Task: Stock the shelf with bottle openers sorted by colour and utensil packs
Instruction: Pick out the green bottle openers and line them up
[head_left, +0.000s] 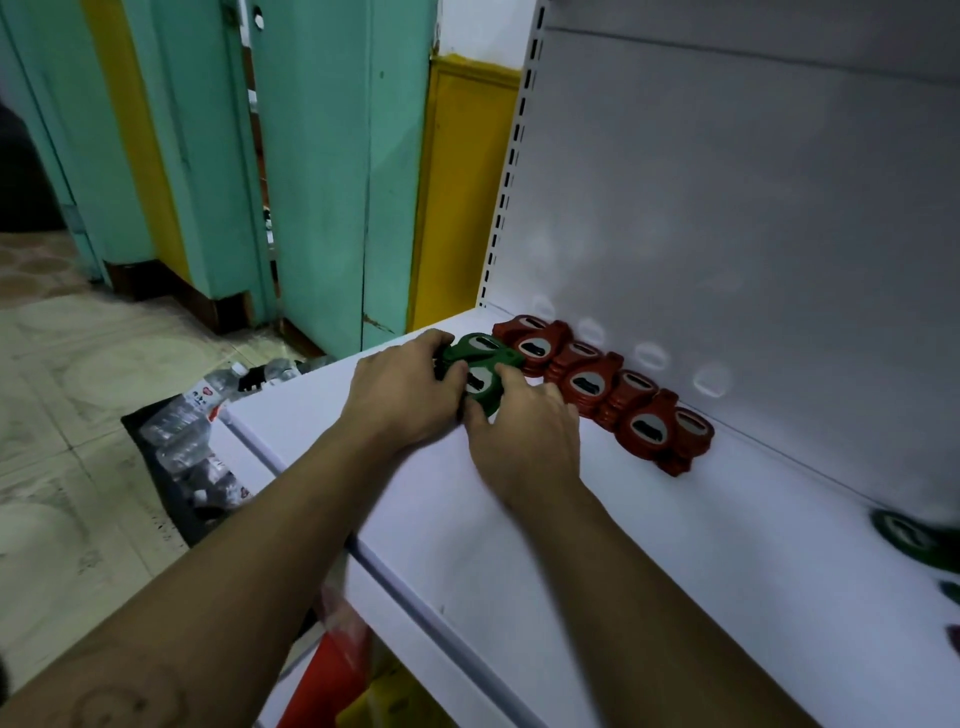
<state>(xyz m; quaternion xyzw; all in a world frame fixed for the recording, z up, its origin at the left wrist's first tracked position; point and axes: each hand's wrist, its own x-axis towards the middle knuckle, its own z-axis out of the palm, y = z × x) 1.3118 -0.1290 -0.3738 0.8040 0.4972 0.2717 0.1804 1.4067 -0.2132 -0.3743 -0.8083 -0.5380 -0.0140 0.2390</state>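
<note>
A row of red bottle openers (587, 384) lies along the back of the white shelf (649, 530), running from the left corner toward the right. In front of its left end sit green bottle openers (480, 364). My left hand (402, 392) grips the green openers from the left, fingers curled over them. My right hand (524, 423) holds them from the right and front, thumb and fingers around their edge. Another green opener (906, 535) lies blurred at the shelf's right edge.
The white back panel (753, 208) rises behind the shelf, with a slotted upright (511, 171) at its left. On the floor to the left lies a black bag of plastic water bottles (192, 441). Red and yellow packs (358, 686) show below the shelf.
</note>
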